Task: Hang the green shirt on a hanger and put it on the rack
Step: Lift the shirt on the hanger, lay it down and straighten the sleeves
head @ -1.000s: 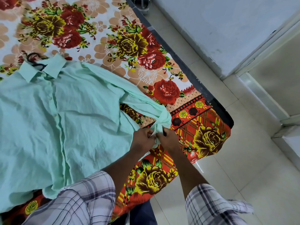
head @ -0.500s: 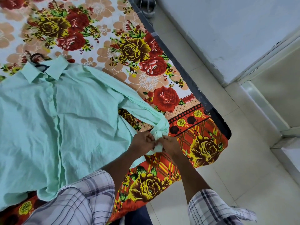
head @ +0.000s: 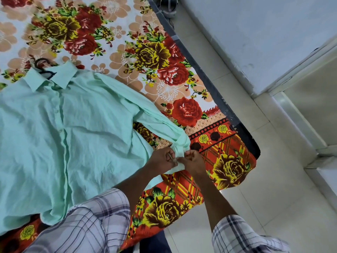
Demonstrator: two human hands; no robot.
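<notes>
Two hands meet at the cuff (head: 180, 152) of a green shirt (head: 73, 134) spread front-up on a flowered bed sheet (head: 155, 52), the left hand (head: 162, 158) and right hand (head: 193, 162) each with its grip clamped on the cuff's cloth, fingers curled and pinching. A dark hanger (head: 45, 73) pokes out above the collar, and the sleeve runs down to the bed's edge, beside the tiled floor (head: 273, 179).

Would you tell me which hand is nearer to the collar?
Left. The left hand holds the cuff on the side towards the collar; the right hand pinches it just beyond, farther off.
</notes>
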